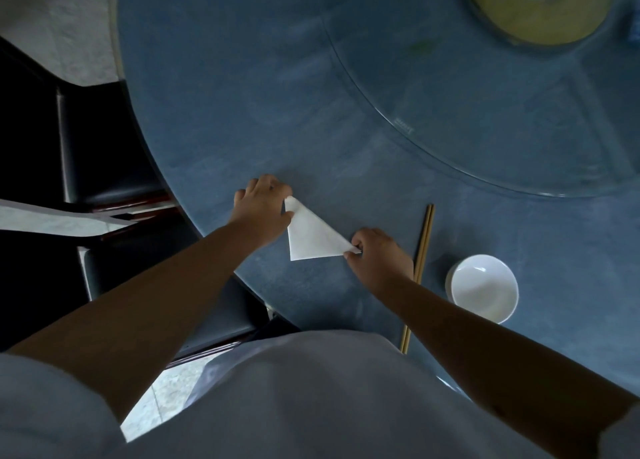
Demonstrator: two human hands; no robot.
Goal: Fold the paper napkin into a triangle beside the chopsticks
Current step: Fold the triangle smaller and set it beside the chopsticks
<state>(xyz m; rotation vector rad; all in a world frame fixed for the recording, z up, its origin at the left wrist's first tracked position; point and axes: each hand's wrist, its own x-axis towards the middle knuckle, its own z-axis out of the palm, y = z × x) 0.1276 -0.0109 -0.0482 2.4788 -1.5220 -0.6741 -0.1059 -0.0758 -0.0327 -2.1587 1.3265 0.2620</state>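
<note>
White napkin [310, 237], triangle-folded, pinched by both hands beside the chopsticks [423, 247].

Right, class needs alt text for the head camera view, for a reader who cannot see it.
Two bare hands, left hand and right hand, pinch opposite corners of a white triangular napkin on a blue table, left of chopsticks and a white bowl.

1 head-worn camera looks steeply down, close over the round table [214, 88] edge.

White napkin [313, 235], tan wooden chopsticks [424, 240], plain white bowl [483, 287], mottled blue-grey table [242, 95], black chairs [104, 147]
</note>
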